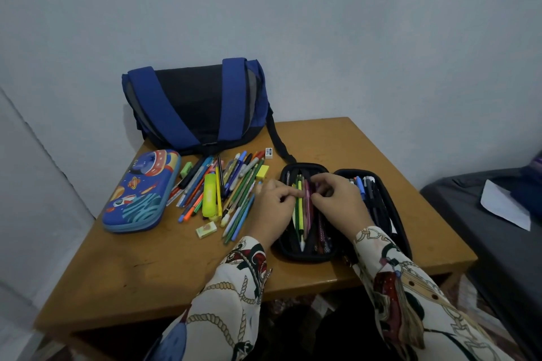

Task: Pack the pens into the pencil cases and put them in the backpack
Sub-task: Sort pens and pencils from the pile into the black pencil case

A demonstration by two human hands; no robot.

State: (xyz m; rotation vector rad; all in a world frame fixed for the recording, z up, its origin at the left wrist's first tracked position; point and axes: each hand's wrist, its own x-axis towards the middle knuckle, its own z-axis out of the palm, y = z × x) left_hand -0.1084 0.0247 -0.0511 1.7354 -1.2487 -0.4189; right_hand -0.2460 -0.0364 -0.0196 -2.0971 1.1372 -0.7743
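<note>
A black pencil case lies open on the wooden table, pens and pencils in both halves. My left hand and my right hand meet over its left half, fingers curled and pinching at a pink pencil beside a yellow-green one. A loose heap of pens, pencils and markers spreads to the left of the case. A blue space-print pencil case lies zipped shut at the table's left. The blue and black backpack leans against the wall at the back.
Small erasers lie around the heap: a white one, a yellow one, a green one and a boxed one. The backpack strap trails toward the black case. A dark bed with a white paper stands right.
</note>
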